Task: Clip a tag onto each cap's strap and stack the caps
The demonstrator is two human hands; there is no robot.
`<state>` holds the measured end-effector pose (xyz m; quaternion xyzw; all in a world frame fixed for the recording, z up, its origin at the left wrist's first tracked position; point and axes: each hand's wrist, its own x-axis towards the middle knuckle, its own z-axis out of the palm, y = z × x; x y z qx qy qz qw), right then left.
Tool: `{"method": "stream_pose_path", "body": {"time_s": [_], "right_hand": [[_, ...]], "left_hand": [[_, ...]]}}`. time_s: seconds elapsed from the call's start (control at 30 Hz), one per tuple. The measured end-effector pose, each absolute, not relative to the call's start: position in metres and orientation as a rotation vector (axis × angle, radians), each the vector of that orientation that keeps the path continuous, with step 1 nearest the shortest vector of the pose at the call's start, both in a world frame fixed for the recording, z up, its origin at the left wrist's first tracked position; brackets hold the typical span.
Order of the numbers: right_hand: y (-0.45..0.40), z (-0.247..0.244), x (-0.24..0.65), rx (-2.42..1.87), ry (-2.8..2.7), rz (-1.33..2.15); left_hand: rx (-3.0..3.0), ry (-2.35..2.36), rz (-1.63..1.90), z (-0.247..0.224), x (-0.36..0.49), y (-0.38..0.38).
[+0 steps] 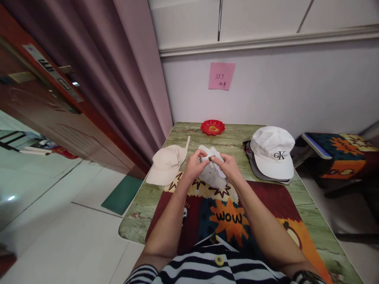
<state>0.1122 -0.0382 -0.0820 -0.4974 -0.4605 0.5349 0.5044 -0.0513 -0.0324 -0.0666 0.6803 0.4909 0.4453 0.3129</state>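
Above the middle of the table, a white cap (212,176) is held between both hands with its crown toward me. My left hand (195,163) pinches one side of its back strap. My right hand (228,165) grips the other side, thumb and fingers closed near a small dark buckle-like piece (211,158). On the left lies a cream cap (168,162) with its loose strap sticking up. To the right, a white cap with black "GK" lettering (272,152) rests on a stack of darker caps (257,170).
A red scalloped dish (212,127) stands at the back of the wood-patterned table (137,221). A colourful "WOW" mat (204,221) lies under my forearms. Behind are a wall with a pink note (221,76), a curtain (133,59) and a wooden door (68,118) at left.
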Motion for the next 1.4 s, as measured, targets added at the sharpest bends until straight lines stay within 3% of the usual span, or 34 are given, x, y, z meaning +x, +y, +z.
{"method": "stream_pose_path", "body": {"time_s": [0.17, 0.43, 0.7, 1.0, 1.4], "right_hand": [[-0.036, -0.091, 0.101, -1.249, -1.053, 1.105], [-0.044, -0.087, 0.092, -1.207, -1.072, 1.124], [-0.044, -0.085, 0.111, -1.218, -1.132, 0.946], [-0.055, -0.078, 0.116, -1.370, -1.420, 0.767], [-0.055, -0.084, 0.113, -1.376, -1.531, 0.715]], "left_hand": [[1.888, 1.565, 1.404, -0.075, -0.039, -0.049], [1.071, 1.154, 1.351, -0.084, -0.032, -0.048], [1.078, 1.284, 1.493, -0.081, -0.040, -0.045], [0.700, 0.969, 1.223, -0.076, -0.058, -0.043], [0.779, 0.939, 1.137, -0.078, -0.059, -0.040]]}}
